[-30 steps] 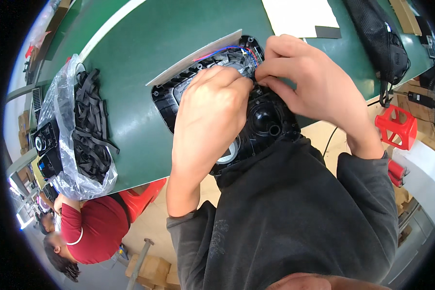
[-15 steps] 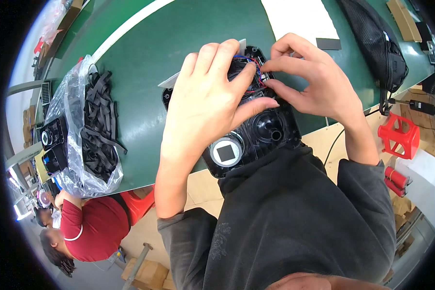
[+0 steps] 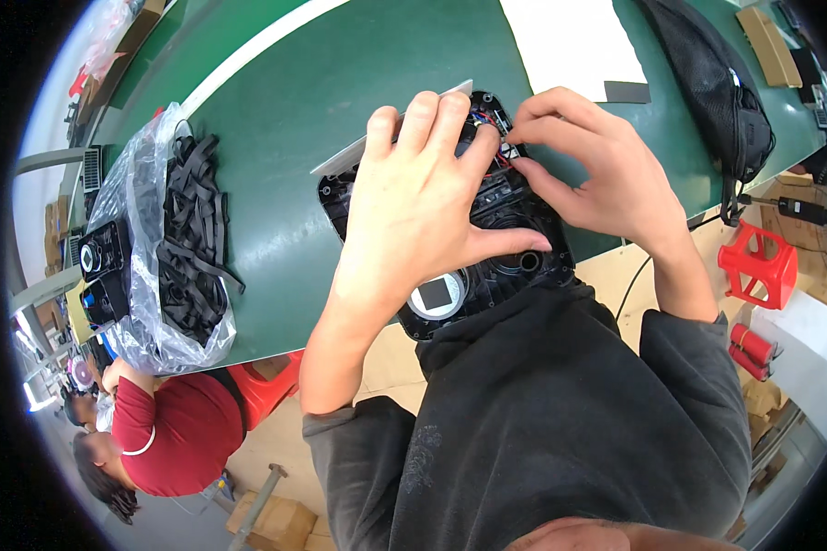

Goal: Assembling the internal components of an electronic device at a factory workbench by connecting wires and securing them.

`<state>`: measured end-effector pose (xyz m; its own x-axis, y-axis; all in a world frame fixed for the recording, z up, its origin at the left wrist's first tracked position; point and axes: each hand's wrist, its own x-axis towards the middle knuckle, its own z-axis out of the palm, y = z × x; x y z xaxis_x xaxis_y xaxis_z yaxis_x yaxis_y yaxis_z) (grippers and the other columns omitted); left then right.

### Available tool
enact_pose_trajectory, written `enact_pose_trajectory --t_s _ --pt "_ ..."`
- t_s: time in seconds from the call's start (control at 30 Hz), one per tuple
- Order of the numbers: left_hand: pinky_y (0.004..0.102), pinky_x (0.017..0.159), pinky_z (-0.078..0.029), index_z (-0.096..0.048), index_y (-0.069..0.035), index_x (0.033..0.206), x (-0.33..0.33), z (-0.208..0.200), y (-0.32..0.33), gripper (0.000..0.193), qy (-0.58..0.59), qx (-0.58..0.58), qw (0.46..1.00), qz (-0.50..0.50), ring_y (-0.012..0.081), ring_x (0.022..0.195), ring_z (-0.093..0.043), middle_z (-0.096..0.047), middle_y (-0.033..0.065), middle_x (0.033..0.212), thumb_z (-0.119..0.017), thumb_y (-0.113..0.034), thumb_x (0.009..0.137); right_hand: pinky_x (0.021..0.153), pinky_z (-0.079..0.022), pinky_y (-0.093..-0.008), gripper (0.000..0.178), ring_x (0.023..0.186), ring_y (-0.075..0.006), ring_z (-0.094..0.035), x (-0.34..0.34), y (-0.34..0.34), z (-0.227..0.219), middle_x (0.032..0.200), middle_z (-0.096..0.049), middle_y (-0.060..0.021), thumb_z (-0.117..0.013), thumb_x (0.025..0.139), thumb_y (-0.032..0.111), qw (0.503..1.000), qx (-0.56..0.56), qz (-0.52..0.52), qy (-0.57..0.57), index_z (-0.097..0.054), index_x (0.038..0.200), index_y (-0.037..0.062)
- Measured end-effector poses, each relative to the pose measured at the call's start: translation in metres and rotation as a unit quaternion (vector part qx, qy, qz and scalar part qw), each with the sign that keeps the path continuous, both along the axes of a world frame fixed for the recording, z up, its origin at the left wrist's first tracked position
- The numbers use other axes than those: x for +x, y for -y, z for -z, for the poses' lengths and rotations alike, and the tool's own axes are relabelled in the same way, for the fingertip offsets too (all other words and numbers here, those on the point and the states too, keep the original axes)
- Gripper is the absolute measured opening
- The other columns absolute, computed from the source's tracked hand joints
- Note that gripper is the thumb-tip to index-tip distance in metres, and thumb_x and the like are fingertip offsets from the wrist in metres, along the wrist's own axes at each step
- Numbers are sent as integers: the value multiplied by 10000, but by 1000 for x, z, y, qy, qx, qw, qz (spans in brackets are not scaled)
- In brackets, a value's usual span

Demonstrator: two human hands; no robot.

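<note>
A black plastic speaker housing (image 3: 547, 220) lies open at the table's front edge, against my shirt. A round speaker driver (image 3: 436, 296) with a dark square at its centre sits at its lower left. My left hand (image 3: 413, 202) lies spread across the housing, thumb stretched out and index fingertip down by the thin red and blue wires (image 3: 481, 118). At the upper right, my right hand (image 3: 597, 170) pinches thumb and index finger at a small white part (image 3: 510, 150) beside those wires. A pale grey flat strip (image 3: 345, 158) shows behind my left fingers.
On the left, a clear plastic bag (image 3: 138, 303) holds black straps (image 3: 193, 220), with another black unit (image 3: 101, 253) beside it. A white sheet (image 3: 574, 46) and a black mesh bag (image 3: 708, 83) lie at the far right. Red stools flank the table; a person in red (image 3: 184, 427) sits left.
My left hand has slid slightly right and nearer, its thumb now further over the housing. More of the grey strip shows. My right hand stays by the wires, shifted slightly nearer.
</note>
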<state>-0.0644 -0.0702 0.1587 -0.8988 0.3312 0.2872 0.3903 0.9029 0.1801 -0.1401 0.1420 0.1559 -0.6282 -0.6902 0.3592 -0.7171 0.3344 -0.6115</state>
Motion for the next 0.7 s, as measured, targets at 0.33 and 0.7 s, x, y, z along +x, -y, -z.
enact_pose_trajectory --t_s 0.33,0.7 --pt "464 957 -553 -707 19 1129 -4 -15 20 654 -47 80 993 75 360 1129 -649 -674 142 1207 -950 -388 679 797 -587 -396 216 953 -298 -707 5 1 3 1106 -670 -80 -783 869 76 999 30 0 -36 -731 1077 47" --pt "476 1136 -474 -632 90 1279 -2 1 1 908 20 48 997 60 397 1289 -594 -644 223 1316 -884 -581 721 820 -586 -408 200 988 -317 -701 3 1 0 1125 -676 -98 -777 872 75 999 20 -1 -30 -720 1057 26"
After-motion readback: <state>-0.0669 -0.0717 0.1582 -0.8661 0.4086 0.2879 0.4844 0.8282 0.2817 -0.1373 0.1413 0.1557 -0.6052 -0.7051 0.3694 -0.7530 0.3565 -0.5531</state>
